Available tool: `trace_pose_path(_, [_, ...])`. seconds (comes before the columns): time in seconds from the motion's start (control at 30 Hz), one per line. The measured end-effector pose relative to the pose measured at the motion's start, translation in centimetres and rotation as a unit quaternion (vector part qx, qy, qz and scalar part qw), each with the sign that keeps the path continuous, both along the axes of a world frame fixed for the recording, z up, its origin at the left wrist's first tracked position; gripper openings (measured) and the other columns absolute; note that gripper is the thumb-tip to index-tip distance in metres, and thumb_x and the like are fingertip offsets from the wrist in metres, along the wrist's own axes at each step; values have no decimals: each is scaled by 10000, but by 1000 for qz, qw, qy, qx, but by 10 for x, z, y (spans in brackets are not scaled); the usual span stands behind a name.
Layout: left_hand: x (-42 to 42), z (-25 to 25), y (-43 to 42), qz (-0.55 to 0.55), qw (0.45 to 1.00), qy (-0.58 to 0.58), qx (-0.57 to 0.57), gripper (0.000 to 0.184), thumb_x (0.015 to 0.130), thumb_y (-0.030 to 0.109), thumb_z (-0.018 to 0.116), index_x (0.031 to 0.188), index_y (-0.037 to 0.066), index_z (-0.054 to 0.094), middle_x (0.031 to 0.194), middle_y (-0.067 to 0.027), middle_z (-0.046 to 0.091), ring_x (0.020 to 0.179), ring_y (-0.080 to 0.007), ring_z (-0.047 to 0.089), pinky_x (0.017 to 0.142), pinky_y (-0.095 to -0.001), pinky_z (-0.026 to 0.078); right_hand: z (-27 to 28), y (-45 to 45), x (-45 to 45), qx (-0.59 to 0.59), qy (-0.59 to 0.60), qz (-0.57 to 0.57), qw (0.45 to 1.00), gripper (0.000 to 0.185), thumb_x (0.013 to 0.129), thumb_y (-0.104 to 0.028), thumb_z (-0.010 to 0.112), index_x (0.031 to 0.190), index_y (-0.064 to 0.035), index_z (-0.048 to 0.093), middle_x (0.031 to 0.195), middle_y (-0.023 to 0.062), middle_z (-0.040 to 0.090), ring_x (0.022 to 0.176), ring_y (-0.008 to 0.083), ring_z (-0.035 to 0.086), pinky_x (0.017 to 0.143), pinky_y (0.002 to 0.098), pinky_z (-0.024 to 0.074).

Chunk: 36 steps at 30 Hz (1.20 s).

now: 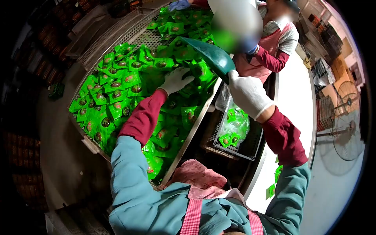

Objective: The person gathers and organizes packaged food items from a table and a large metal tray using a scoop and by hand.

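Note:
Green foil packets (pixel 117 94), each with a dark oval picture on it, fill a large metal tray (pixel 190 143) with perforated walls. My left hand (pixel 176 81), in a white knitted glove, rests among the packets with its fingers stretched out, and no packet shows clearly in its grip. In my right hand (pixel 248 94), also white-gloved, is the handle of a dark green plastic scoop (pixel 211 58). The scoop is raised over the tray's right side, tilted, its blade pointing to the far left. Its inner side is partly hidden from me.
A dark plastic crate (pixel 250 150) with packets in a clear bag (pixel 239 129) stands right of the tray. Beyond it runs a white surface (pixel 295 102) with a few packets. A co-worker (pixel 270 51) in a pink apron and blue gloves stands at the far side. A fan (pixel 346 117) stands right.

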<state>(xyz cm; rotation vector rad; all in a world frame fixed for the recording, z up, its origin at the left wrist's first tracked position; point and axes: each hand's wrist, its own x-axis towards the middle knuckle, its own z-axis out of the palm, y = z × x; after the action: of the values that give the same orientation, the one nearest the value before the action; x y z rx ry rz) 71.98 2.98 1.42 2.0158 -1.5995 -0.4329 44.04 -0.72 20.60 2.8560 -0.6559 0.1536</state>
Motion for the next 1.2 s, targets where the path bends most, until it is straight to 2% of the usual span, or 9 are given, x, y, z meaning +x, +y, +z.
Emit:
trace_pose_path(0.17, [-34,12,5,-9,977,-198,82,753,855,675,427,1432,195,360,1495,-165,283,1368,-363,279,1041,-658,181,-28,24,-67,142,-167,-118,969,260,880,-175,580,1014,-9,432,578,170,570,514,367,593,444,453,445])
trace_pose_path(0.33, [-50,9,19,-88,943,-314,72,628,868,516,506,1420,241,389,1503,-155,255,1386,-346,227,1084,-584,175,-109,83,-143,347,-321,-215,855,312,901,-154,590,1118,17,444,698,267,585,644,454,582,503,483,430])
trace_pose_path(0.53, [-60,6,-17,-174,906,-366,118,550,835,366,588,1358,240,470,1514,-110,257,1406,-334,197,1085,-549,223,-168,161,-180,470,-412,-295,723,298,909,-168,589,1091,3,426,634,158,606,574,345,620,489,411,465])
trace_pose_path(0.73, [-42,-8,-46,-246,931,-228,144,514,788,336,546,1230,74,570,1506,-108,278,1396,-365,207,1088,-564,224,-174,174,-216,319,-532,-279,734,429,886,-116,586,1256,-5,398,620,143,594,500,346,589,456,386,457])
trace_pose_path(0.8, [-34,4,-49,-239,954,-158,82,491,771,258,574,1229,80,561,1465,-103,350,1326,-362,341,1077,-468,306,-172,180,-228,362,-639,-269,623,127,914,-78,500,1021,-9,514,707,38,547,537,124,515,499,270,435])
trace_pose_path(0.87, [-56,12,-41,-97,981,-168,29,481,776,236,586,1239,109,561,1437,-108,378,1291,-346,379,1068,-462,317,-182,182,-246,448,-641,-301,546,72,917,-84,528,918,-13,543,699,15,526,530,99,496,483,241,409])
trace_pose_path(0.93, [-89,12,-28,-99,975,-175,-89,491,814,302,587,1280,155,539,1423,-112,381,1280,-343,371,1077,-465,300,-197,195,-267,423,-629,-360,545,196,899,-110,581,1053,10,570,851,57,616,733,138,566,669,280,447])
trace_pose_path(1.03, [-134,11,-11,-111,955,-272,-43,609,805,414,642,1334,157,484,1439,-192,332,1289,-411,333,1087,-474,289,-218,226,-289,382,-615,-448,524,298,890,-164,617,1107,39,604,993,106,682,929,169,611,836,312,458])
trace_pose_path(1.2, [-144,20,-8,-84,937,-339,0,590,770,242,695,1318,142,498,1443,-199,324,1301,-383,331,1058,-463,334,-307,306,-347,351,-601,-539,474,382,870,-87,619,1213,50,522,1117,116,635,1034,187,578,938,312,422])
